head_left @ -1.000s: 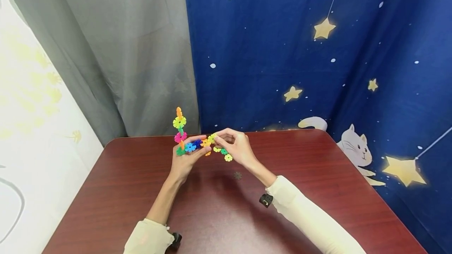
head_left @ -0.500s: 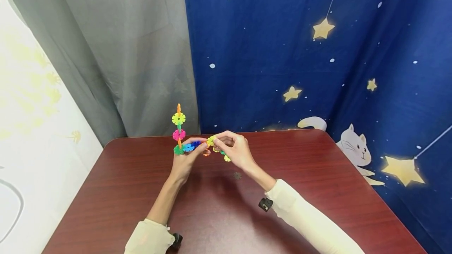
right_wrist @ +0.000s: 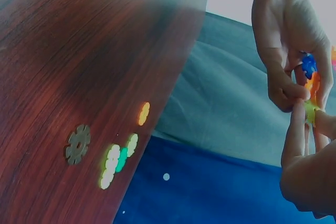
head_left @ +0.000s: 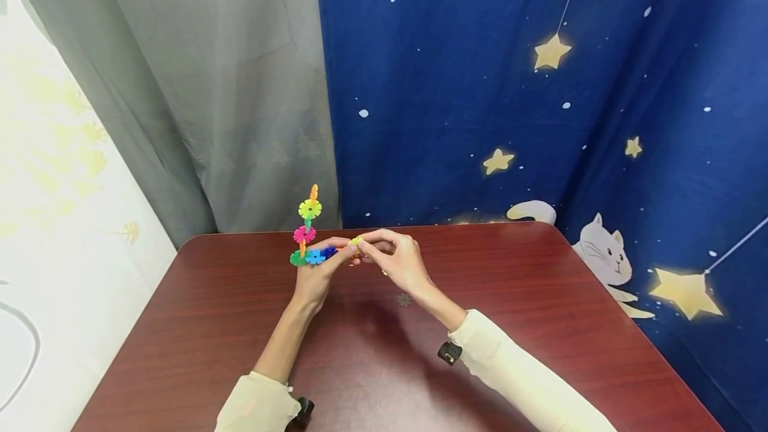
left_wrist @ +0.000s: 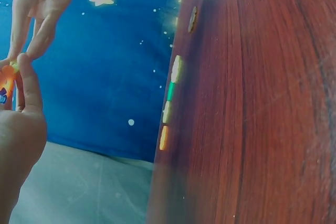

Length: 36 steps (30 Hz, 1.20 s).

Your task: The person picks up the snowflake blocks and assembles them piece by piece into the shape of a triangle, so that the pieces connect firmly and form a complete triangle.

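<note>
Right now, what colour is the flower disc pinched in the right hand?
Yellow-green: the flower disc in the right hand shows best in the right wrist view.

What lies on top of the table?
A grey disc, an orange disc, a green disc and pale yellow discs. In the head view, the right hand hides the green one.

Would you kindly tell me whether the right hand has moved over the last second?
Yes, slightly: in the head view, the right hand now sits lower against the table's far edge, which it overlapped earlier.
</note>
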Each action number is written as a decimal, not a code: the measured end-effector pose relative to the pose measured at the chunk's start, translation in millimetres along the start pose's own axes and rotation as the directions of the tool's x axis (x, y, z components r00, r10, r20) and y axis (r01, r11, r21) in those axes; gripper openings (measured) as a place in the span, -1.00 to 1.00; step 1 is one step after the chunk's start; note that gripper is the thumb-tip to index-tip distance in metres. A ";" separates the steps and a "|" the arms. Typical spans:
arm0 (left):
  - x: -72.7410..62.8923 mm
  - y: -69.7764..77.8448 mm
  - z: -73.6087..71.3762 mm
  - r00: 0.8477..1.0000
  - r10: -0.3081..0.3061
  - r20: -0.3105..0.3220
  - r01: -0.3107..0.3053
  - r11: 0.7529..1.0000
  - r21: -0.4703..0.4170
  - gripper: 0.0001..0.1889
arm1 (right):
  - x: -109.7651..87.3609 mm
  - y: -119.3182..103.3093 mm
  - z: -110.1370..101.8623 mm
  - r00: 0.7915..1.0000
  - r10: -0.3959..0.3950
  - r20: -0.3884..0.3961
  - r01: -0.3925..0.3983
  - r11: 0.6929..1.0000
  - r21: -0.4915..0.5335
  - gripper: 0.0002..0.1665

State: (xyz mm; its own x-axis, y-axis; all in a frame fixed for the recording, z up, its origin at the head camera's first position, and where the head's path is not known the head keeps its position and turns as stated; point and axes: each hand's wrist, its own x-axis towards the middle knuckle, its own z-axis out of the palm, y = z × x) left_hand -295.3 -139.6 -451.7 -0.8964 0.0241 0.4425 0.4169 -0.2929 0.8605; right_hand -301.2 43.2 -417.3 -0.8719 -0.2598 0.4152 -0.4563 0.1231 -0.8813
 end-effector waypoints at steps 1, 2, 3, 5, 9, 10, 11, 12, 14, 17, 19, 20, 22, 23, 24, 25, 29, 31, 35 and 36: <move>0.1 -0.2 -0.6 1.000 -0.003 0.001 0.003 1.000 0.004 -0.74 | -0.1 0.8 -1.4 1.000 0.006 0.007 -0.006 1.000 0.000 -0.79; 0.2 -0.2 -1.0 1.000 -0.005 -0.002 0.005 1.000 0.007 -0.75 | -0.2 2.0 -2.8 1.000 0.011 0.015 -0.011 1.000 -0.003 -0.78; 0.0 -0.2 -1.5 1.000 -0.006 -0.003 0.006 1.000 0.011 -0.74 | 0.1 3.3 -4.4 1.000 0.012 0.025 -0.012 1.000 0.000 -0.76; 0.1 0.0 -2.3 1.000 -0.007 -0.008 0.007 1.000 0.012 -0.74 | 0.9 7.1 -8.4 0.999 0.013 0.044 -0.014 1.000 0.010 -0.72; 0.5 2.4 -3.1 1.000 -0.010 -0.018 0.010 1.000 0.009 -0.73 | 5.8 20.1 -20.1 0.999 0.003 0.053 -0.001 0.999 -0.046 -0.68; 0.7 2.8 -3.4 1.000 -0.013 -0.021 0.013 1.000 0.008 -0.73 | 7.9 25.4 -24.0 0.999 0.006 0.051 -0.002 0.997 -0.079 -0.68; 0.8 3.4 -3.4 1.000 -0.016 -0.025 0.016 1.000 0.006 -0.73 | 10.0 30.7 -28.0 0.999 0.014 0.048 -0.008 0.992 -0.126 -0.68; 0.9 3.9 -3.6 0.999 -0.018 -0.027 0.018 1.000 0.004 -0.73 | 12.3 36.9 -32.0 0.999 0.024 0.047 -0.015 0.984 -0.176 -0.68; 0.8 4.5 -4.3 0.999 -0.024 -0.030 0.024 1.000 0.003 -0.72 | 16.8 51.7 -39.7 0.998 0.038 0.055 -0.021 0.959 -0.282 -0.69; 0.6 4.7 -5.7 0.999 -0.032 -0.032 0.032 0.999 0.002 -0.72 | 21.0 69.8 -47.7 0.994 0.066 0.085 -0.025 0.907 -0.420 -0.71; 0.0 4.6 -6.5 0.999 -0.036 -0.033 0.036 0.999 0.001 -0.72 | 22.7 80.6 -50.3 0.990 0.086 0.112 -0.023 0.880 -0.474 -0.71; -0.3 4.4 -6.7 0.999 -0.037 -0.035 0.038 0.999 0.001 -0.72 | 23.1 84.2 -50.8 0.986 0.108 0.124 -0.033 0.869 -0.493 -0.71; -0.9 4.1 -6.9 0.999 -0.037 -0.035 0.036 0.999 -0.005 -0.72 | 24.1 91.2 -51.2 0.979 0.140 0.148 -0.041 0.847 -0.529 -0.70; -1.1 3.9 -7.0 0.999 -0.036 -0.034 0.035 0.999 -0.007 -0.72 | 24.5 94.0 -51.0 0.975 0.157 0.156 -0.047 0.837 -0.545 -0.70; -1.2 3.4 -7.3 0.999 -0.035 -0.033 0.035 0.999 -0.007 -0.72 | 24.9 96.3 -50.6 0.971 0.172 0.164 -0.052 0.826 -0.561 -0.69; -1.2 3.1 -7.6 0.999 -0.034 -0.032 0.034 0.999 -0.004 -0.72 | 25.3 98.0 -50.2 0.967 0.191 0.168 -0.060 0.813 -0.579 -0.68; -1.0 1.8 -8.0 0.999 -0.033 -0.026 0.034 0.999 0.004 -0.73 | 26.1 102.2 -48.0 0.955 0.248 0.165 -0.088 0.764 -0.639 -0.62; -0.8 1.5 -7.7 0.999 -0.033 -0.025 0.033 0.999 0.006 -0.73 | 25.8 103.9 -47.0 0.948 0.276 0.158 -0.104 0.739 -0.666 -0.58; -1.2 2.2 -6.3 0.999 -0.032 -0.031 0.032 0.999 0.002 -0.73 | 24.3 108.3 -45.4 0.940 0.302 0.156 -0.104 0.691 -0.716 -0.58; -1.3 2.3 -6.2 0.999 -0.034 -0.032 0.034 0.999 0.002 -0.72 | 24.1 109.4 -45.0 0.939 0.307 0.156 -0.103 0.683 -0.723 -0.59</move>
State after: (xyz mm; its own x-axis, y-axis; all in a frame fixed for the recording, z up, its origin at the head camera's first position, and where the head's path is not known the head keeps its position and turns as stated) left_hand -294.2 -146.2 -451.9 -0.9143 0.0033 0.4050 0.3867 -0.2898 0.8755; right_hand -380.1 93.5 -493.6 -0.9307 -0.3560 0.0840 -0.3507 0.8031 -0.4817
